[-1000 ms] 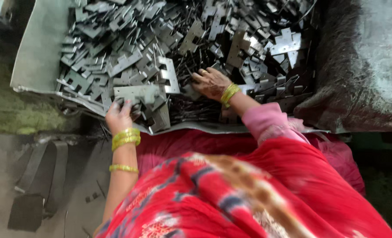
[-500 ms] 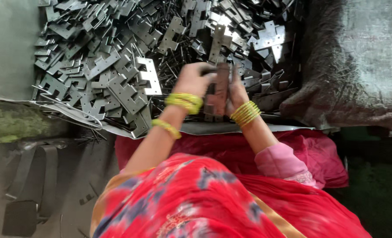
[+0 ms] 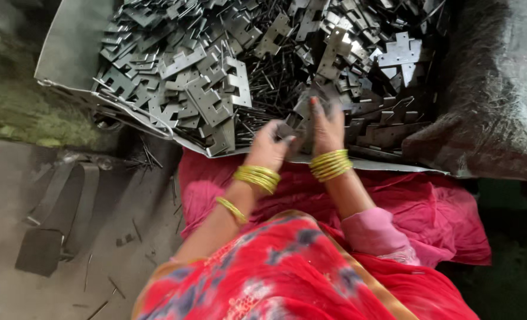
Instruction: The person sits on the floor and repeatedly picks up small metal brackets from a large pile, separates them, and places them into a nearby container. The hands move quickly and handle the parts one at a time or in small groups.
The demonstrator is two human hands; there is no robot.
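A big heap of grey stamped metal hinge plates (image 3: 210, 89) mixed with thin metal pins (image 3: 275, 83) fills a sheet-metal tray (image 3: 68, 47) in front of me. My left hand (image 3: 269, 145) is at the heap's near edge, its fingers curled around a small metal plate (image 3: 286, 130). Just to its right, my right hand (image 3: 325, 127) lies blurred with fingers stretched out flat over the plates and nothing clearly gripped. Both wrists wear yellow bangles.
A dark grey sack (image 3: 500, 89) lies against the tray's right side. Pink cloth (image 3: 429, 207) covers my lap under the tray's edge. On the floor at the left lie a dark strap (image 3: 56, 219) and loose pins (image 3: 97, 278).
Half a second ago both hands held a stack of plates upright between them. Now the stack is gone, the hands have parted, and the right hand reaches onto the heap.
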